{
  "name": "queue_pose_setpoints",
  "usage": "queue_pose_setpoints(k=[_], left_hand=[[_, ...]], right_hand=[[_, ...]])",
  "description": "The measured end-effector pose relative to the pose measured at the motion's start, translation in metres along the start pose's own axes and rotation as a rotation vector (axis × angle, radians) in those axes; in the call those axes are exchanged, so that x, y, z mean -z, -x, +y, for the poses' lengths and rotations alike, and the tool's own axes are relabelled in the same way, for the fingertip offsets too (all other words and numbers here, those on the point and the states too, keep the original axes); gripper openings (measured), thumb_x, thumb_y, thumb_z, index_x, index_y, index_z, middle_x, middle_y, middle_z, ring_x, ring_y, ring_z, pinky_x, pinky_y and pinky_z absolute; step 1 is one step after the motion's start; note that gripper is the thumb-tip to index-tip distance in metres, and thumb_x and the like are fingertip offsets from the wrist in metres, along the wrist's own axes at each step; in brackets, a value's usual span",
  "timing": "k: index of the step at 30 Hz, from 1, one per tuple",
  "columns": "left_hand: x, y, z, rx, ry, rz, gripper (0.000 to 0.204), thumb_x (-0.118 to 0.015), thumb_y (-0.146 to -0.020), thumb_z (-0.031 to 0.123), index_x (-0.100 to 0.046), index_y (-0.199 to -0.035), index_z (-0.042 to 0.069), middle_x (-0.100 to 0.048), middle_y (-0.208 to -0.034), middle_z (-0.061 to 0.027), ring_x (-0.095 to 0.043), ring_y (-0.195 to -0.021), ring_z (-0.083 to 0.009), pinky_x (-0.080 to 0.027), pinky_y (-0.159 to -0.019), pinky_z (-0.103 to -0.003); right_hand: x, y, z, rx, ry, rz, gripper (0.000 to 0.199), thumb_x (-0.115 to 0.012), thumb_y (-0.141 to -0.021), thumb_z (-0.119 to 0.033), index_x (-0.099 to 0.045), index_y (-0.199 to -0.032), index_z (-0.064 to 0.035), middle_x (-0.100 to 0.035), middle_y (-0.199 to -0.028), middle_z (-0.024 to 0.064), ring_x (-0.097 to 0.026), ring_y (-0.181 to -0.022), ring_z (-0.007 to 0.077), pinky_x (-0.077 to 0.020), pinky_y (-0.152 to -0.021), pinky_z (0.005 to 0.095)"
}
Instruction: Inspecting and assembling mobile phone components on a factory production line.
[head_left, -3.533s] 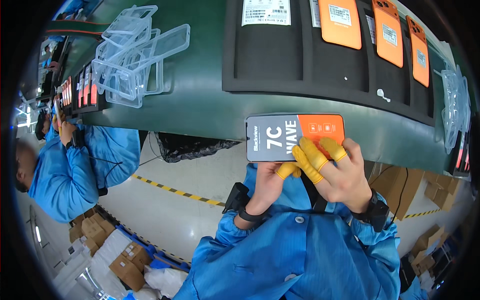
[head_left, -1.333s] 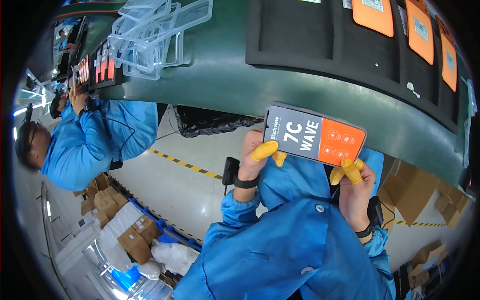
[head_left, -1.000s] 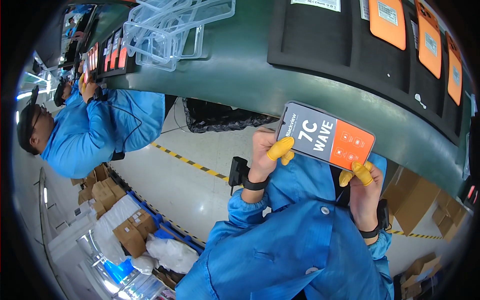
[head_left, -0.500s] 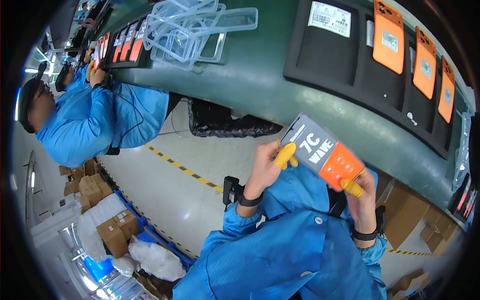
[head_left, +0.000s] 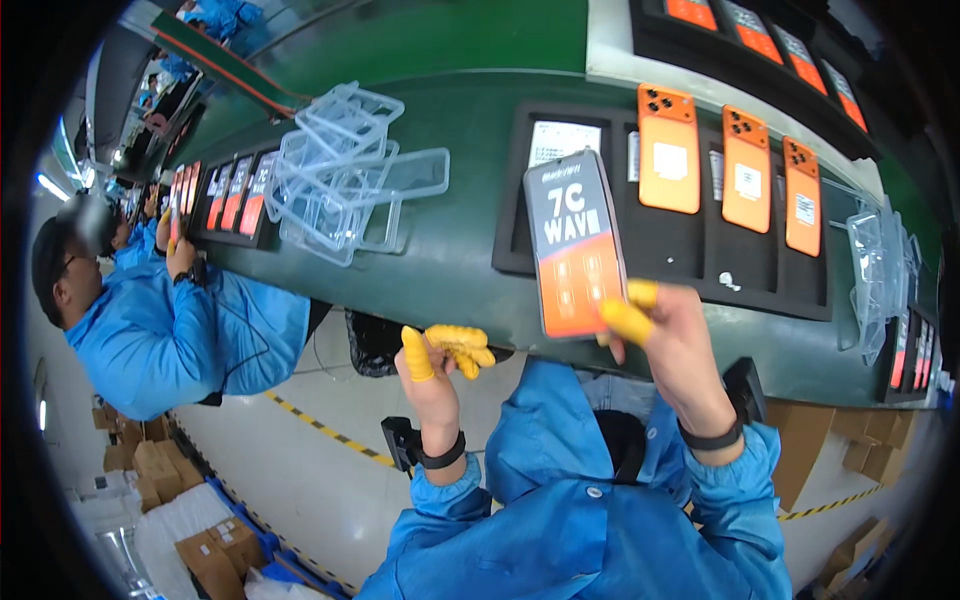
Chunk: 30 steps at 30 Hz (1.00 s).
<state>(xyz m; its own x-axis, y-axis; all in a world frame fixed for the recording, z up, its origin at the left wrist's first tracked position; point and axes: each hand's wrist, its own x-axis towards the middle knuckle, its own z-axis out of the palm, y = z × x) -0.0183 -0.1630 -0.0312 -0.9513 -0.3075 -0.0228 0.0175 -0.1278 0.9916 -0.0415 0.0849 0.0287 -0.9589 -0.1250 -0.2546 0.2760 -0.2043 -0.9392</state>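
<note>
our right hand (head_left: 668, 340) pinches the phone (head_left: 574, 245) by its lower end only; our left hand (head_left: 440, 362), at nine o'clock of it, hangs loosely curled and empty. we judge the phone could tip and drop onto the black tray (head_left: 520, 230), since the smooth finger covers (head_left: 627, 318) give little grip.

Your right hand (head_left: 668, 335) holds the phone (head_left: 574, 245) upright above the tabletop's (head_left: 440, 250) near edge — your left hand (head_left: 440, 362) sits apart to its left, below that edge. Behind the phone lies a tray (head_left: 620, 210) carrying three phones (head_left: 735, 180) in a row. Left of the tray — a pile of clear cases (head_left: 345, 170). Farther left, a co-worker (head_left: 160, 320) sits at the tabletop.
</note>
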Motion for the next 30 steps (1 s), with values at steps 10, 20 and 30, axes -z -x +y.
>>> queue_pose_setpoints(k=[10,20,30], left_hand=[[-0.014,0.014,-0.005,-0.001,-0.108,-0.267,0.066,-0.036,-0.106,0.044,-0.07,-0.085,-0.008,-0.069,-0.07,-0.0103,-0.058,-0.055,-0.0098,-0.035,-0.049,-0.022],[-0.025,0.011,-0.011,-0.027,-0.189,-0.282,0.05,-0.048,-0.104,0.033,-0.07,-0.084,-0.007,-0.069,-0.069,-0.0095,-0.058,-0.051,-0.0105,-0.036,-0.048,-0.021],[-0.028,0.004,-0.012,-0.053,-0.164,-0.311,0.037,-0.056,-0.101,0.021,-0.065,-0.078,-0.007,-0.066,-0.064,-0.008,-0.058,-0.049,-0.0097,-0.037,-0.046,-0.02]], right_hand=[[-0.011,-0.094,-0.018,-0.061,0.176,0.085,0.026,-0.067,-0.089,-0.018,-0.069,-0.081,0.0064,-0.067,-0.066,0.0124,-0.062,-0.052,0.0147,-0.0476,-0.049,0.0292],[0.028,-0.079,-0.055,0.297,1.13,0.25,0.021,-0.063,-0.074,-0.016,-0.069,-0.073,0.0042,-0.064,-0.072,0.027,-0.065,-0.071,0.0436,-0.0514,-0.068,0.0496],[0.257,0.026,-0.069,0.253,1.721,1.303,0.018,-0.073,-0.071,-0.013,-0.07,-0.083,-0.0007,-0.069,-0.081,0.0196,-0.067,-0.076,0.0383,-0.0555,-0.07,0.0443]])
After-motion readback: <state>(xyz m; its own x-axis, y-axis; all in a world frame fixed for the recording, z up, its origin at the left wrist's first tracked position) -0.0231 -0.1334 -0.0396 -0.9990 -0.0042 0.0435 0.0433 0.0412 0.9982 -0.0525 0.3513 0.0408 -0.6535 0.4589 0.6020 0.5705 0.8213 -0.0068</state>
